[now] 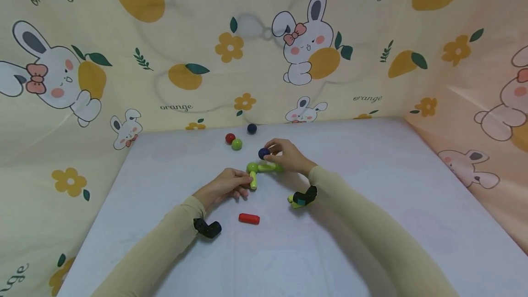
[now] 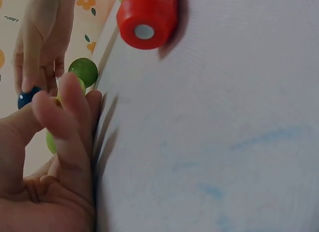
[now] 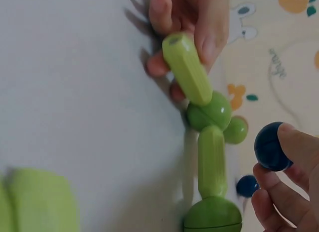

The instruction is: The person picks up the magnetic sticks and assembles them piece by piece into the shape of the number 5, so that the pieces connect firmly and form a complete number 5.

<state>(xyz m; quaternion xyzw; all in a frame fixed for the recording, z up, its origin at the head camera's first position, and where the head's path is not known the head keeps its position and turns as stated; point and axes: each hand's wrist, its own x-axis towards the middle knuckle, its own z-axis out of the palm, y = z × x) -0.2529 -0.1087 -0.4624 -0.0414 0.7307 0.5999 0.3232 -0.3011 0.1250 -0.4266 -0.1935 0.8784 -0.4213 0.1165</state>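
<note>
My left hand [image 1: 227,183] pinches a yellow-green magnetic rod [image 1: 253,180] between thumb and fingers. That rod's far end meets a green ball [image 1: 252,167]. From the same ball a second yellow-green rod [image 3: 212,161] runs right to another green ball [image 3: 213,216], partly hidden by my right hand in the head view. My right hand [image 1: 291,156] holds a dark blue ball [image 3: 270,146] in its fingertips, raised just above this second rod and apart from it. In the left wrist view a red rod [image 2: 147,18] shows a pale round disc at its end.
At the back of the white table [image 1: 185,150] lie a red ball [image 1: 230,138], a green ball [image 1: 237,144] and a dark blue ball [image 1: 252,128]. Yellow-green pieces [image 3: 42,202] lie beneath the right wrist. A printed cloth [image 1: 255,72] stands behind the table.
</note>
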